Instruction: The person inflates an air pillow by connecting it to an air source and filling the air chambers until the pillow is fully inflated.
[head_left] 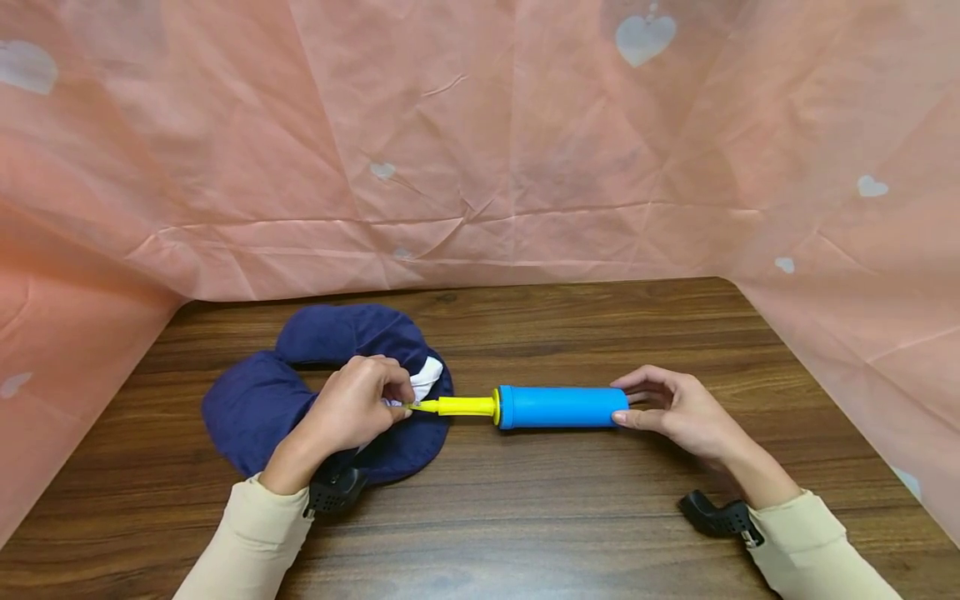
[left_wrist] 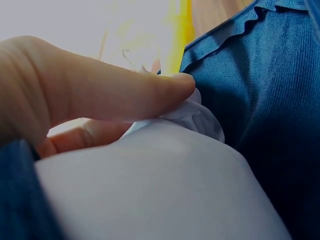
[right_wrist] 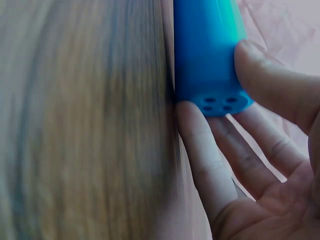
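A navy U-shaped neck pillow (head_left: 247,408) lies on the wooden table (head_left: 525,517) at the left. My left hand (head_left: 401,398) rests on it and pinches its white valve (head_left: 427,375) where the yellow nozzle (head_left: 465,406) of a blue hand pump (head_left: 562,407) meets it. The pump lies flat, pointing left. My right hand (head_left: 633,402) grips its right end between thumb and fingers. In the left wrist view my thumb (left_wrist: 100,90) presses the crumpled white valve (left_wrist: 195,117) against the pillow fabric (left_wrist: 270,100). The right wrist view shows the pump's vented end (right_wrist: 220,102) in my right hand (right_wrist: 250,165).
Pink cloth with pale hearts (head_left: 480,150) hangs behind the table and drapes down both sides. Black wrist mounts (head_left: 716,517) sit at my cuffs. Bare wood (head_left: 570,325) shows behind and in front of the pump.
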